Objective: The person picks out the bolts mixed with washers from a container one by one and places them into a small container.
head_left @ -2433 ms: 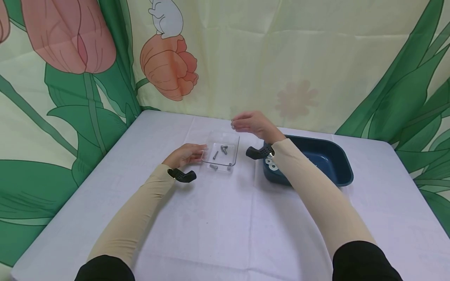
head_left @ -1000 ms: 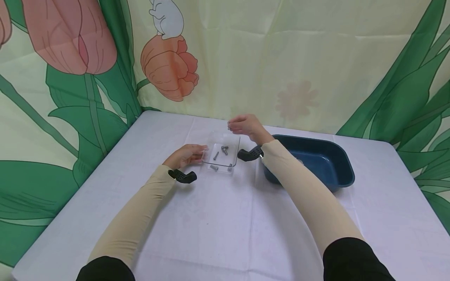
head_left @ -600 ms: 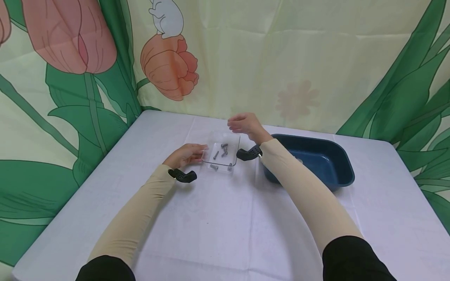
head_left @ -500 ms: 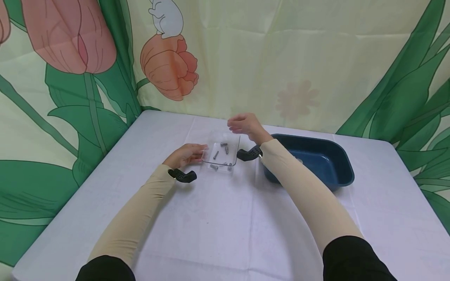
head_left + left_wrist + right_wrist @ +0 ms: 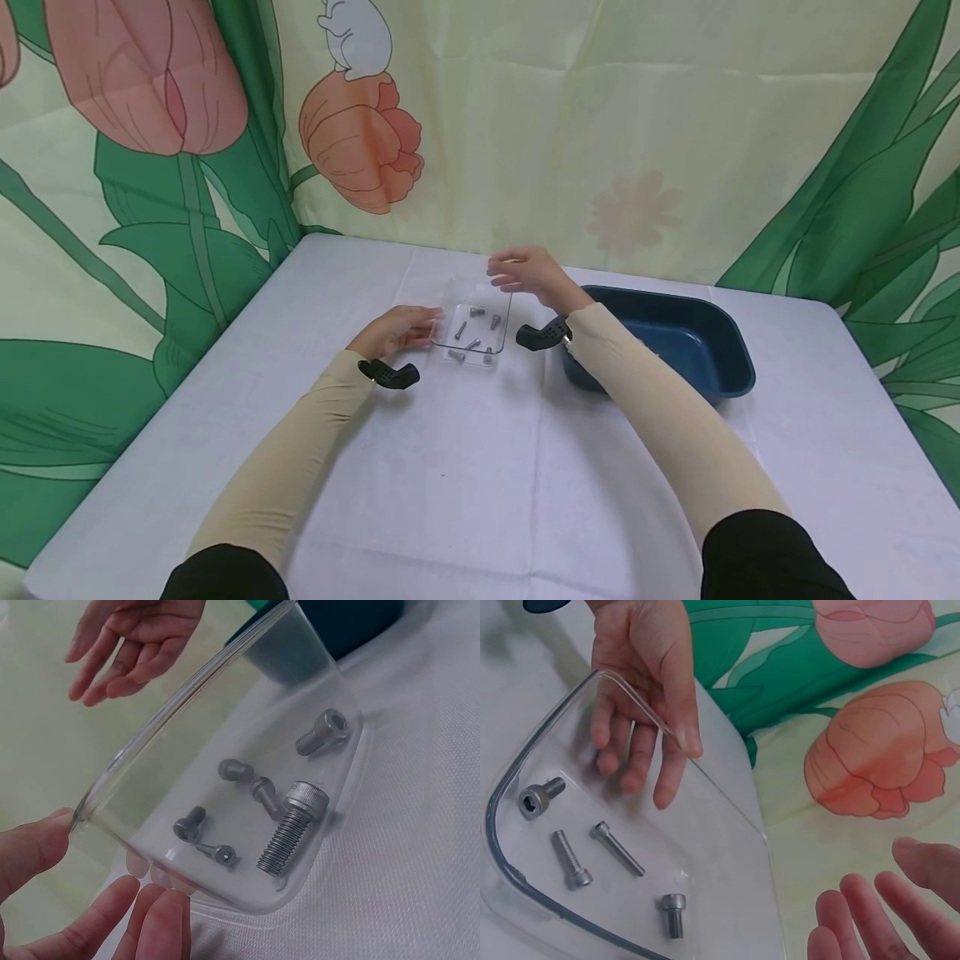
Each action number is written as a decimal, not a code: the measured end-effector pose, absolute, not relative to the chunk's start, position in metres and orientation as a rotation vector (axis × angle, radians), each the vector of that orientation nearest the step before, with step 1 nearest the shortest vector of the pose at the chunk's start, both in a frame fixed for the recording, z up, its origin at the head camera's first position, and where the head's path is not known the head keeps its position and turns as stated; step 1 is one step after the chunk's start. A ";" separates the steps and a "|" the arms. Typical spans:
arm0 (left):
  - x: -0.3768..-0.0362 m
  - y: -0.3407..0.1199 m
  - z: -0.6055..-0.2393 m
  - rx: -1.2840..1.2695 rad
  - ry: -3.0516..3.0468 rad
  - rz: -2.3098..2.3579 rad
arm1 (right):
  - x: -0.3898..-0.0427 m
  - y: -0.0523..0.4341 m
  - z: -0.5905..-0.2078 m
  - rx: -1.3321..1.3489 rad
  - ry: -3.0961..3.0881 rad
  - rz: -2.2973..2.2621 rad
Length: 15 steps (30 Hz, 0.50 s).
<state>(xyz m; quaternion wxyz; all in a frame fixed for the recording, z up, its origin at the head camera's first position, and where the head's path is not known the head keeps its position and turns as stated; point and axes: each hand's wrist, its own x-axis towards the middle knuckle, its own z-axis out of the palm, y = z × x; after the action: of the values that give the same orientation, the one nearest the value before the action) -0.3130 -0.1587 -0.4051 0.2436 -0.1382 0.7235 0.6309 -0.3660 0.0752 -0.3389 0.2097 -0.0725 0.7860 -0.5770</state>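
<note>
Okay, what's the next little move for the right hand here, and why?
Probably back to the blue bin for another piece: the right hand hovers open and empty above the clear tray, where screws already lie, while the left hand steadies its edge.

A dark blue tub (image 5: 693, 346) sat on the right of a white-clothed table (image 5: 465, 467). Behind hung a pale curtain (image 5: 525, 125) printed with tulips and green leaves.

A clear tray (image 5: 501, 333) sits mid-table (image 5: 480, 483) with several bolts (image 5: 472, 343) lying in it. The left hand (image 5: 393, 329) is at its left edge, thumb on the rim, fingers beneath. The right hand (image 5: 528, 271) hangs above its far side. A bin (image 5: 720, 350) stands right of the tray.
</note>
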 end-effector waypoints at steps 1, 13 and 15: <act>-0.313 -0.159 -0.405 -0.377 1.976 1.724 | -0.366 0.076 -0.339 -0.208 2.186 -1.599; -0.312 -0.157 -0.403 -0.401 1.981 1.723 | -0.358 0.092 -0.337 -0.282 2.154 -1.607; -0.311 -0.157 -0.402 -0.409 1.980 1.723 | -0.357 0.096 -0.337 -0.293 2.154 -1.602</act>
<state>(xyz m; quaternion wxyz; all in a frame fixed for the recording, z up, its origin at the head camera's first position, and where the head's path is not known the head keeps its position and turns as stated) -0.3115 -0.1572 -0.4024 0.2403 -0.1493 0.7237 0.6295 -0.3570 0.0957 -0.3366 0.2189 -0.1058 0.7784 -0.5788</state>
